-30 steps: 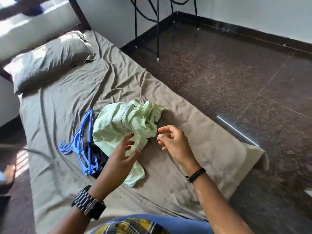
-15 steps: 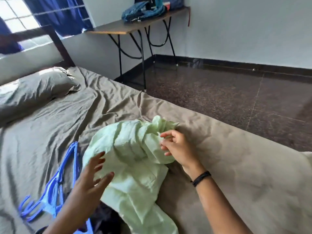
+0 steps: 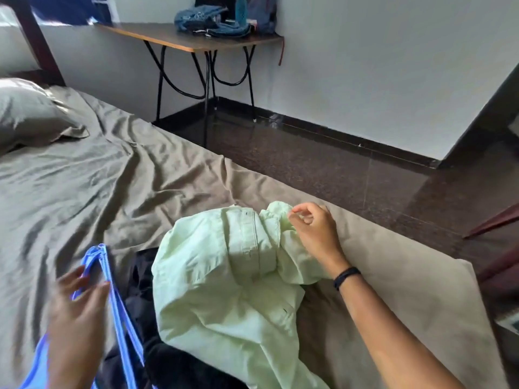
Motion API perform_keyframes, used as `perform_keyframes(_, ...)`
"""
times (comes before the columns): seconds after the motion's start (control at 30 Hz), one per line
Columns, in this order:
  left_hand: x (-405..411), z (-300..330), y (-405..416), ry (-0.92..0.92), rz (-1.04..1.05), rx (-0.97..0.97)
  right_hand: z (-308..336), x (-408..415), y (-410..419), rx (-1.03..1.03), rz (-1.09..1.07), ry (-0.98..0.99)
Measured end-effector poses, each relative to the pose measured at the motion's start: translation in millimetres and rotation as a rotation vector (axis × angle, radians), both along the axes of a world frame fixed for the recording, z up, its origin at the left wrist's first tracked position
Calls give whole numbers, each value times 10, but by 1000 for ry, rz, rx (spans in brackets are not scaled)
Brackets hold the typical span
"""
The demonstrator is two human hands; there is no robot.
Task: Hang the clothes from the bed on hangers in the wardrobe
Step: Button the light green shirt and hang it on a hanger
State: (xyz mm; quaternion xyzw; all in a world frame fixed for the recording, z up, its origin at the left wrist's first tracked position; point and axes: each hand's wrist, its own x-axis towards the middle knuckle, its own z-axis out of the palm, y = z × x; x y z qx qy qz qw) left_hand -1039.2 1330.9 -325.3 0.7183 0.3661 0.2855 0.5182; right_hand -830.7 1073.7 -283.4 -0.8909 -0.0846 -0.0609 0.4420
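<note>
Right hand pinches the green shirt at 1 o'clock. Left hand, blurred, reaches the blue hangers; its grip cannot be told. Best taken singly.

Pale green shirt: thin woven cloth, matt, crumpled, stitched button placket. Bed sheet: grey-brown cloth, matt, creased, slight sheen on folds. Pillow at the head end: same grey cloth, soft, wrinkled. Blue hangers near the bed's near-left edge: smooth plastic, a bit glossy. Dark garment under the shirt: black cloth, matt. Floor: dark speckled stone, polished, reflective. Worktop: brown wood-look top, matt, on black metal legs. Denim cloth on it. Wristband: black, matt.
</note>
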Motion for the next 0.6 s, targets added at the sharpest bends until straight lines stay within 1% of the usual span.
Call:
perform_keyframes(0.03, 53, 49, -56, -32, 9, -50, 16, 20, 34, -25, 17, 28)
perform_keyframes(0.13, 387, 49, -294, 55, -240, -75, 90, 44, 131, -97, 138, 183)
perform_keyframes(0.2, 527, 56, -325, 166, -318, -65, 93, 32, 191, -173, 244, 303)
perform_keyframes(0.27, 608, 59, -345, 208, -377, -57, 68, 23, 210, -215, 323, 374)
perform_keyframes(0.33, 639, 105, -354, 256, -413, -47, 69, 17, 184, -205, 356, 373)
perform_keyframes(0.4, 703, 122, -317, 294, -423, 2, 91, 30, 114, -209, 348, 335)
perform_keyframes(0.5, 847, 234, -378, 225, -421, 28, 200, 50, -43, -203, 326, 222)
perform_keyframes(0.6, 1029, 384, -529, 116, -483, -34, 342, 61, -245, -131, 290, 152)
